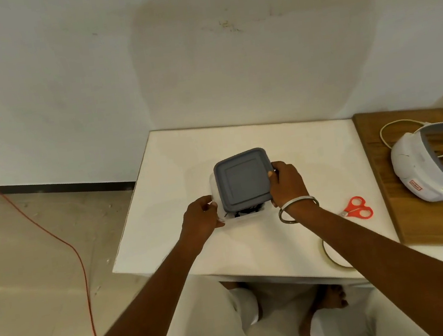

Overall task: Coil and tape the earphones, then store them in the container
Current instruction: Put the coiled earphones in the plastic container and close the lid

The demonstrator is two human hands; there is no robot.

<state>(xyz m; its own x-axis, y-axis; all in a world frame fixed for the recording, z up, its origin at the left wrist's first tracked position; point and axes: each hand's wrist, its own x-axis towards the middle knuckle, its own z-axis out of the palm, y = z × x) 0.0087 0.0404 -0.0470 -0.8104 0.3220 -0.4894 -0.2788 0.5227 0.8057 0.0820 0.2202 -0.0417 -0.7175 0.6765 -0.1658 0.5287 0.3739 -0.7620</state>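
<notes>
A clear plastic container stands in the middle of the white table. A grey square lid sits over it, shifted so the near edge of the container stays uncovered. Dark earphone cable shows through that gap. My left hand grips the container's left wall. My right hand holds the lid's right edge, thumb on top.
Red-handled scissors lie to the right of my right wrist. A tape roll sits near the table's front edge, partly hidden by my forearm. A white headset with a cable rests on a wooden board at the right.
</notes>
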